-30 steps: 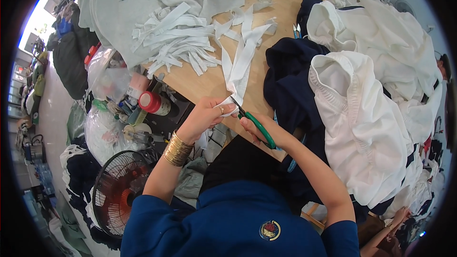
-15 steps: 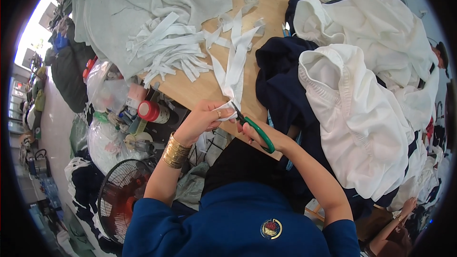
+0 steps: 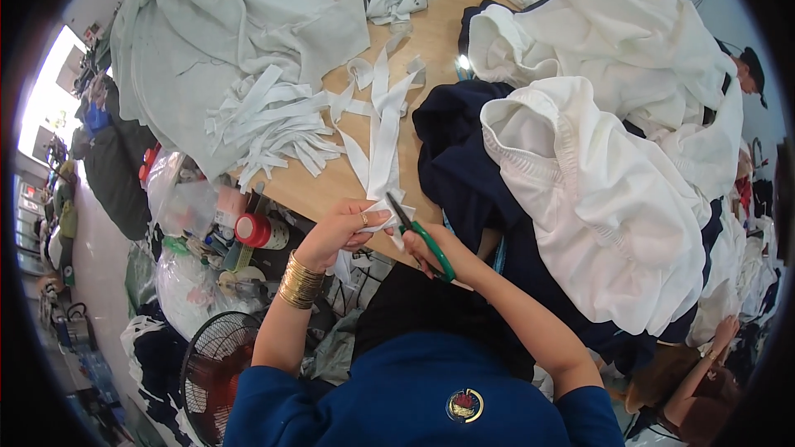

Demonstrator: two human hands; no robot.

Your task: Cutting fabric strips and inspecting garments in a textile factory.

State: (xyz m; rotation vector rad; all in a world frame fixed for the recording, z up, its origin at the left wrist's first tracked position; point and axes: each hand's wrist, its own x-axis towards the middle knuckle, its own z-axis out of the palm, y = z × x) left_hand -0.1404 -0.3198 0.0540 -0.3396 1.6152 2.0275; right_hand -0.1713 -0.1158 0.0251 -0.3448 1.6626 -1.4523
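My left hand (image 3: 346,225) pinches the near end of a white fabric strip (image 3: 384,149) between thumb and fingers, close to the table's front edge. The strip runs away from me over the wood, among other loose white strips. My right hand (image 3: 431,247) is wrapped round green-handled scissors (image 3: 438,260), whose dark blades lie across the strip right beside my left fingertips. Whether the blades are parted is hard to make out. Left of the strip, a pile of short cut white strips (image 3: 273,120) rests partly on a large pale grey cloth (image 3: 240,21).
White garments with elastic waistbands (image 3: 580,199) and dark navy cloth (image 3: 464,149) are heaped on the right. A red-lidded jar (image 3: 252,230) and plastic bags (image 3: 186,281) crowd the left, above a fan (image 3: 219,372). Another person's arm (image 3: 700,377) shows at lower right.
The whole view has shifted a little. The scissors have come further over the held fabric, their blades now reaching across it. Both hands keep their holds.
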